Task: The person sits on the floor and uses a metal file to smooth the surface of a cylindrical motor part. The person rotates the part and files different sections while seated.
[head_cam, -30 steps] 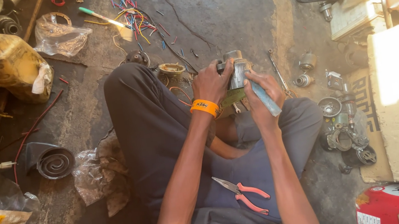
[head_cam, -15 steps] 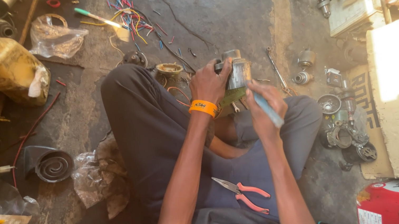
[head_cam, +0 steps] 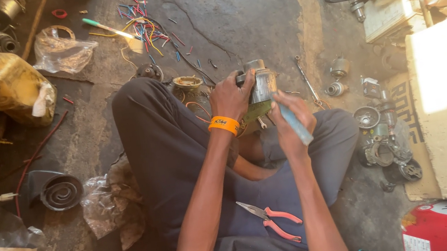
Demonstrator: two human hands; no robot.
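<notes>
- Yellow oil bottle [head_cam: 4, 82] with its red cap stands far left of my grip, beside a coiled spring part [head_cam: 59, 192] on the floor.
- Left hand [head_cam: 232, 95], orange wristband [head_cam: 223, 125] just below it, is wrapped tight round the metal motor [head_cam: 261, 85], which sits over my knee.
- Right hand [head_cam: 290, 122] is closed on a blue-handled tool [head_cam: 295, 123], touching the motor's lower right side; I cannot see the tip.
- I judge it best to keep the motor pinned steady and press the tool squarely.
- Red pliers [head_cam: 271, 220] lie on my lap, below both hands.
- Loose metal parts [head_cam: 384, 139] lie right of the grip.
</notes>
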